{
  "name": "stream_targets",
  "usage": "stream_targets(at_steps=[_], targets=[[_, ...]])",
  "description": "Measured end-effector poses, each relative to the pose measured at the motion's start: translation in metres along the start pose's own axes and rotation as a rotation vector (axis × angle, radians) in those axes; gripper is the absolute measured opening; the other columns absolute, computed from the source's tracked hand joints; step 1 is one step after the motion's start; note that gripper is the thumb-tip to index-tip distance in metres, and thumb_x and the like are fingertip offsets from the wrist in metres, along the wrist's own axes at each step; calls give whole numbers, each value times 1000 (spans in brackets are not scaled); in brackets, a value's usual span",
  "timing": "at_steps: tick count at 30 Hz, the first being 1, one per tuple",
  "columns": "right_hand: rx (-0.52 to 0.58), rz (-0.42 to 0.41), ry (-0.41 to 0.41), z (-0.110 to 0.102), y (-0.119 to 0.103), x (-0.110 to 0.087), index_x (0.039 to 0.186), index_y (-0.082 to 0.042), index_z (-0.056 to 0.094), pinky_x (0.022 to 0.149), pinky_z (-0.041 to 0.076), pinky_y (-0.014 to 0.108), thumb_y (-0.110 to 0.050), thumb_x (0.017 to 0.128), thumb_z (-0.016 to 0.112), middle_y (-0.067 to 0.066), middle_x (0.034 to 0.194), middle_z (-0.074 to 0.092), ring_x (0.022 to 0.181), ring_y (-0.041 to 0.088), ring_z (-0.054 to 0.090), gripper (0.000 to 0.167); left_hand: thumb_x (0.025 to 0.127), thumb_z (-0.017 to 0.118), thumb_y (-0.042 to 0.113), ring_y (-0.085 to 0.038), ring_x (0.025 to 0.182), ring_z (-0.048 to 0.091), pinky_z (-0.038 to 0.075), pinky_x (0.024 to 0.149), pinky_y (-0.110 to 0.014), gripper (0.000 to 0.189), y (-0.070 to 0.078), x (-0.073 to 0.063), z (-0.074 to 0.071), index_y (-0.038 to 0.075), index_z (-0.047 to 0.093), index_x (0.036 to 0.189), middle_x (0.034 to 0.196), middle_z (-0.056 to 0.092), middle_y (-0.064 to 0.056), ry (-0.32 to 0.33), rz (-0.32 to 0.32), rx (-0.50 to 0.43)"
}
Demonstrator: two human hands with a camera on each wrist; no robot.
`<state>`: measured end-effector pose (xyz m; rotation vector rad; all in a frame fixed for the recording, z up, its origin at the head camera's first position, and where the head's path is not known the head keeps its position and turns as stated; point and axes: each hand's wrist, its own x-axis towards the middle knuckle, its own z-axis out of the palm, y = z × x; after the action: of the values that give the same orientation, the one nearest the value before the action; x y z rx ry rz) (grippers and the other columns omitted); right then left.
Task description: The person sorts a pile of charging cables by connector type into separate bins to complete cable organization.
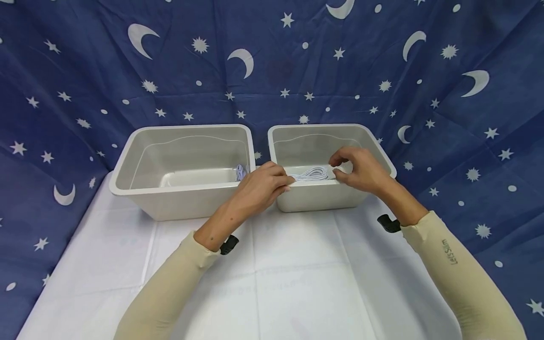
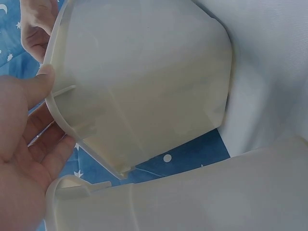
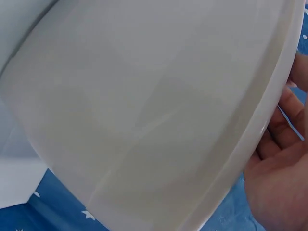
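A coiled bundle of white cord (image 1: 313, 174) lies inside the right grey bin (image 1: 319, 202), near its front wall. My left hand (image 1: 265, 184) is at this bin's front left corner, its fingertips beside the left end of the coil. In the left wrist view the thumb (image 2: 44, 79) touches the bin's rim and the other fingers bend at the corner. I cannot tell whether they pinch the cord. My right hand (image 1: 359, 171) reaches over the front rim at the coil's right end, fingers bent, with a gap between index finger and thumb.
To the left stands a second grey bin (image 1: 182, 200) with a small purple-white cord bundle (image 1: 241, 173) at its right end. Both bins sit on a white cloth (image 1: 297, 264). Behind them hangs a blue curtain (image 1: 272, 61) with moons and stars.
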<state>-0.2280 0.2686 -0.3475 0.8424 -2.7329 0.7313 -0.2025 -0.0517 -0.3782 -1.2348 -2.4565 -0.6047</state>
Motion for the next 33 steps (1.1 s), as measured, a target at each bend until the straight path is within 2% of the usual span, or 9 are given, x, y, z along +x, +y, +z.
stream_targets(at_steps=[7, 16, 22, 27, 33], targets=[[7, -41, 103, 6, -5, -14, 105, -8, 74, 91, 55, 44, 3, 89, 75, 5, 103, 73, 99, 24, 68, 19, 105, 70, 17, -20, 114, 61, 55, 95, -33, 21, 1, -1, 1, 14, 80, 122, 113, 73, 0, 2, -4, -3], [35, -149, 258, 9, -22, -36, 102, -8, 74, 91, 51, 25, 6, 84, 74, 2, 102, 74, 98, 21, 69, 23, 105, 69, 18, -20, 115, 61, 54, 95, -34, 22, 0, -1, 3, 14, 80, 124, 114, 73, 0, 1, -8, 1], [20, -177, 293, 14, -32, -54, 105, -5, 74, 93, 47, 18, 2, 85, 75, 3, 104, 74, 98, 19, 69, 21, 105, 69, 17, -20, 116, 61, 54, 96, -33, 22, 0, 0, 2, 14, 80, 124, 115, 73, -1, 10, -4, 7], [23, -147, 312, 16, -37, -69, 107, -5, 74, 94, 46, 16, -3, 87, 77, 3, 103, 73, 98, 18, 67, 20, 105, 69, 16, -21, 117, 61, 54, 98, -34, 22, 1, -1, 3, 13, 79, 125, 116, 72, -2, 16, 14, 3], [28, -124, 324, 23, -34, -82, 105, -9, 74, 92, 47, 17, -4, 87, 76, 2, 100, 72, 95, 17, 67, 19, 104, 70, 15, -23, 127, 61, 51, 105, -37, 30, 3, -10, 5, 10, 73, 133, 132, 66, -6, 93, 39, -28]])
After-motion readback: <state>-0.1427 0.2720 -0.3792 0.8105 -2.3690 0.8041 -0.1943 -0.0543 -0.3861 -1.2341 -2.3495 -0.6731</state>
